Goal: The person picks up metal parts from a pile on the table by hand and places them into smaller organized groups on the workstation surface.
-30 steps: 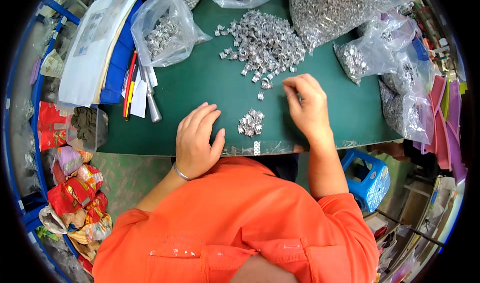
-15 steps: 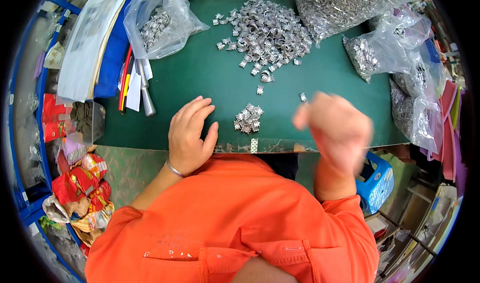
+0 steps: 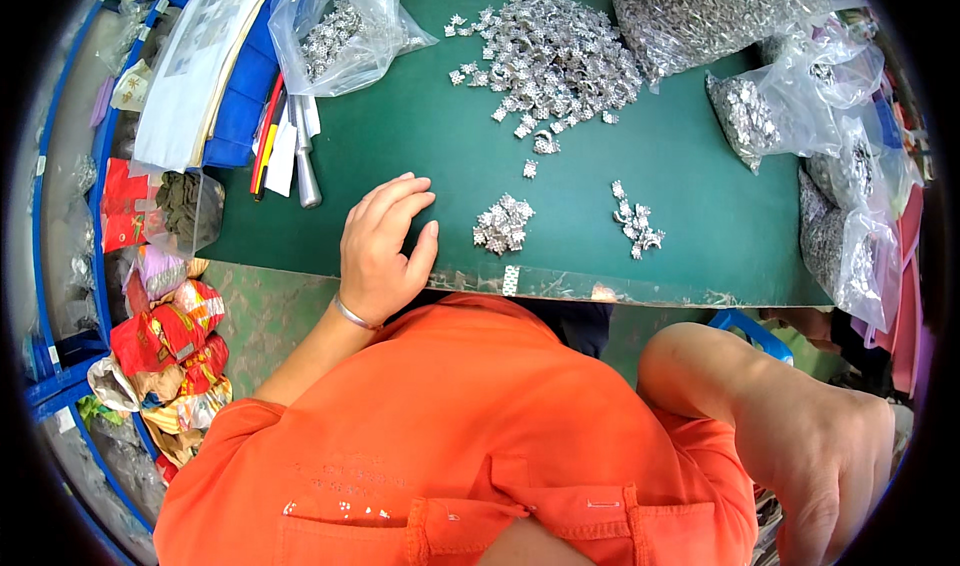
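My left hand (image 3: 383,246) lies on the green table near its front edge, fingers stretched and apart, with nothing in it. A silver band is round its wrist. To its right sits a small pile of silver metal pieces (image 3: 503,224). A looser cluster of the same pieces (image 3: 638,222) lies farther right, and a large heap (image 3: 560,56) spreads across the back. My right hand (image 3: 825,456) is off the table, low at the far right beside my body. Its back shows and its fingers bend downward; the fingertips are hidden, so I cannot tell whether it holds anything.
Clear bags of metal parts stand at the back left (image 3: 345,36) and along the right (image 3: 745,116). Pens and a metal-handled tool (image 3: 306,171) lie beside a blue tray (image 3: 243,116) with papers. A blue stool (image 3: 752,334) stands under the right edge.
My right hand has moved from over the table down and right, past its edge. The cluster it mostly covered now shows. My left hand stays in place; the view has shifted slightly.
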Tool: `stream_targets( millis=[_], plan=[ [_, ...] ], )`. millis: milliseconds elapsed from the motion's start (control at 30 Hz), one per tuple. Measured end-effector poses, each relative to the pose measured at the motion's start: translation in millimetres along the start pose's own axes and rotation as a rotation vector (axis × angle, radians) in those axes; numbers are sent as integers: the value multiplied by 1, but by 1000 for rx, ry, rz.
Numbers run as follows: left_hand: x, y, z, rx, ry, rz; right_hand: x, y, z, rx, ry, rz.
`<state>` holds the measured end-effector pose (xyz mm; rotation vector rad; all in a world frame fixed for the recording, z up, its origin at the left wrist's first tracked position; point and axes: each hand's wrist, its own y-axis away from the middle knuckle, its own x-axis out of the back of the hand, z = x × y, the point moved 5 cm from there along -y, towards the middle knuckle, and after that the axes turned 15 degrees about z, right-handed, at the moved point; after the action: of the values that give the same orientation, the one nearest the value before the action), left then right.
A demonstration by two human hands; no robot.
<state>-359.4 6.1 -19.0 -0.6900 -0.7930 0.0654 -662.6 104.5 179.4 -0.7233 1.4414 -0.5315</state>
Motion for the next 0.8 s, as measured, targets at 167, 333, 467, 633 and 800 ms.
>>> stream_targets(
  millis=[167, 333, 467, 633, 800],
  plan=[
    [-1, 0, 1, 15, -9, -4, 11, -7, 11, -23, 93, -26],
    [1, -1, 2, 56, -26, -28, 41, -40, 31, -141, 346, -27],
    [4, 1, 1, 72, -38, -33, 67, -31, 10, -14, 610, 114],
    [4, 1, 0, 70, -80, -17, 169, -2, 14, -234, 1913, 791],
    [2, -1, 1, 69, -70, -17, 215, 27, 49, -258, 2220, 299]
  ],
)
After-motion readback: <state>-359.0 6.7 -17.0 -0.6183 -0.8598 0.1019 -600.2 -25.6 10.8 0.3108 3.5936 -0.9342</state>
